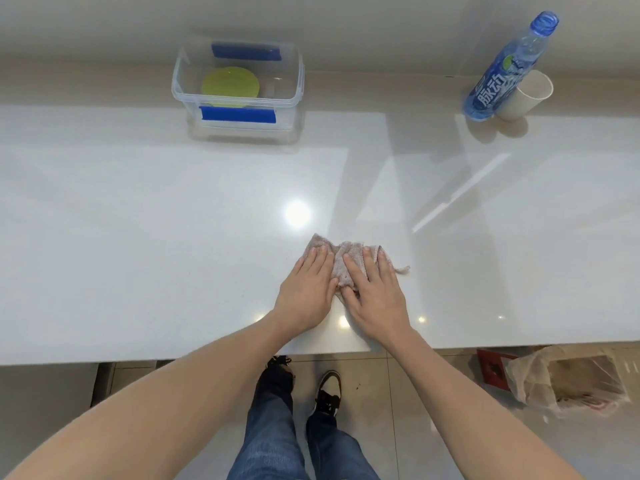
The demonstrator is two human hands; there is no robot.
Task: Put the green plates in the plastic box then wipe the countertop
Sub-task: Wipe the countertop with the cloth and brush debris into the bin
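Green plates (231, 85) lie stacked inside a clear plastic box (180, 88) with blue side clips at the back of the white countertop (138, 220). A pinkish-grey cloth (341, 258) lies crumpled on the countertop near its front edge. My left hand (306, 292) presses flat on the cloth's left part, fingers extended. My right hand (375, 291) presses flat on its right part. A loose corner of the cloth sticks out to the right of my right hand.
A blue drink bottle (502, 74) and a beige paper cup (523, 97) stand at the back right. Below the counter's front edge are the tiled floor, my legs and shoes, and a plastic bag (568, 382) over a box at the right.
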